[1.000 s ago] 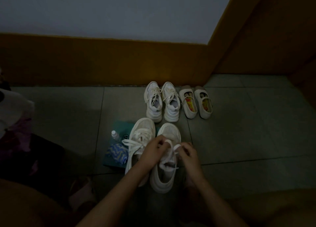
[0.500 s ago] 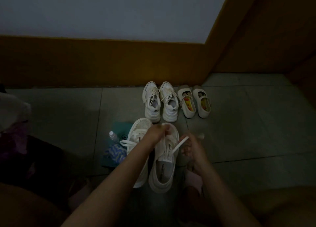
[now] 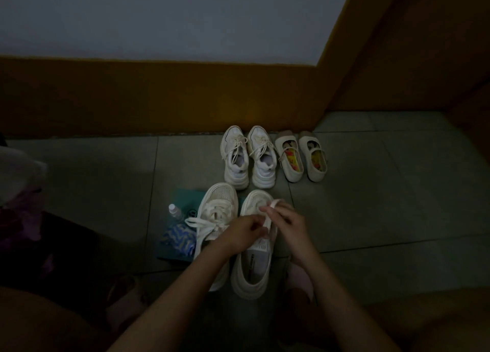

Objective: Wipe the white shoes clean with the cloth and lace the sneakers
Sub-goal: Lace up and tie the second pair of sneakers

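Forearms angle inward over white sneaker (image 3: 250,274). L hand (image 3: 242,232) & R hand (image 3: 290,223) both pinch its flat lace (image 3: 271,209).

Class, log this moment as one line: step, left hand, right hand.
step: lacing sneaker | left hand: holds lace | right hand: pinches lace | cloth: lying aside

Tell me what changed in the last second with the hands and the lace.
The right hand, which had pulled the lace taut out to the right, has swung back over the near right sneaker, the lace now looping above its toe. The left hand keeps its grip at the shoe's middle. The other sneaker, far sneakers, flats, bottle and cloth stayed put.
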Motion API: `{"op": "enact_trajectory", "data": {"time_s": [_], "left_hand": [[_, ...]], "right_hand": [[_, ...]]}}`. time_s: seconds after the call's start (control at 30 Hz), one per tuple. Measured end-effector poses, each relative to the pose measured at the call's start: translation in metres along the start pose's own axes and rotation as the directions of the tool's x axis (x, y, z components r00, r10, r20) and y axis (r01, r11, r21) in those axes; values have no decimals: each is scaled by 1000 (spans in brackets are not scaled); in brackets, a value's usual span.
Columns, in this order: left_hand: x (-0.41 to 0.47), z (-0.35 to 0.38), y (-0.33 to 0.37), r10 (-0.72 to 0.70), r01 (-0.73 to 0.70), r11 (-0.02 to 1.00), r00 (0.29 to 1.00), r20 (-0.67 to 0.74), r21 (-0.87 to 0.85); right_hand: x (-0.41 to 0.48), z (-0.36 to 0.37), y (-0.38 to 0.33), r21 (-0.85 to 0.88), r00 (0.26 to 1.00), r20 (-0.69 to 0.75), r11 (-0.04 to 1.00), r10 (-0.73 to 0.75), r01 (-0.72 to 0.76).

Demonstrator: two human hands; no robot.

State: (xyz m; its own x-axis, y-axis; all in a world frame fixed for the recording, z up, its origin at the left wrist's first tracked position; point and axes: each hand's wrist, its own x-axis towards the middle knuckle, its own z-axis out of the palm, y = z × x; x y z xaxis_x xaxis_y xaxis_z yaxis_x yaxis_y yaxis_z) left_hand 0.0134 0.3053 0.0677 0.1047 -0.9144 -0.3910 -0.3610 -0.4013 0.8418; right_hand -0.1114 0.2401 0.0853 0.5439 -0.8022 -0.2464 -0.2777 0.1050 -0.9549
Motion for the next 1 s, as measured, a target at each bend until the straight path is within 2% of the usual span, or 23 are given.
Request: {"op": "enact_trajectory", "data": {"time_s": [0.1, 0.17, 0.23, 0.33, 0.43, 0.57, 0.67, 0.77, 0.83, 0.9, 1.0], "left_hand": [[1, 4, 5, 54, -55, 994, 998, 16, 90], [3, 4, 5, 65, -62, 993, 997, -30, 97], [5, 3, 3, 30, -29, 999, 998, -58, 24], [5, 0, 1, 7, -16, 994, 997, -80, -106], [7, -5, -3, 13, -32, 982, 995, -100, -189], [8, -6, -7, -46, 9, 940, 994, -98, -342], [7, -9, -9, -58, 24, 914, 996, -72, -405], [6, -10, -9, -68, 46, 932, 997, -49, -360], [7, -10, -10, -82, 52, 952, 993, -87, -301], [8, -9, -10, -67, 38, 975, 989, -131, -218], [7, -6, -7, -11, 1, 998, 981, -195, -56]], "right_hand": [[9, -1, -1, -130, 995, 43, 987, -91, 96], [14, -4, 5, -221, 998, 56, 975, -24, 35], [16, -10, 9, -330, 999, 43, 944, 32, -16], [14, -21, 7, -501, 1000, 16, 865, -22, 27], [12, -30, -2, -354, 994, 87, 935, 61, -27], [10, -43, -20, -247, 996, 21, 966, 86, -78], [8, -51, -29, -323, 973, 155, 940, 170, -113], [2, -48, -28, -370, 871, 361, 908, 334, -195], [-1, -41, -22, -389, 834, 401, 895, 379, -220], [-1, -34, -14, -391, 880, 349, 904, 321, -174], [2, -28, -5, -276, 917, 285, 940, 281, -203]]}}
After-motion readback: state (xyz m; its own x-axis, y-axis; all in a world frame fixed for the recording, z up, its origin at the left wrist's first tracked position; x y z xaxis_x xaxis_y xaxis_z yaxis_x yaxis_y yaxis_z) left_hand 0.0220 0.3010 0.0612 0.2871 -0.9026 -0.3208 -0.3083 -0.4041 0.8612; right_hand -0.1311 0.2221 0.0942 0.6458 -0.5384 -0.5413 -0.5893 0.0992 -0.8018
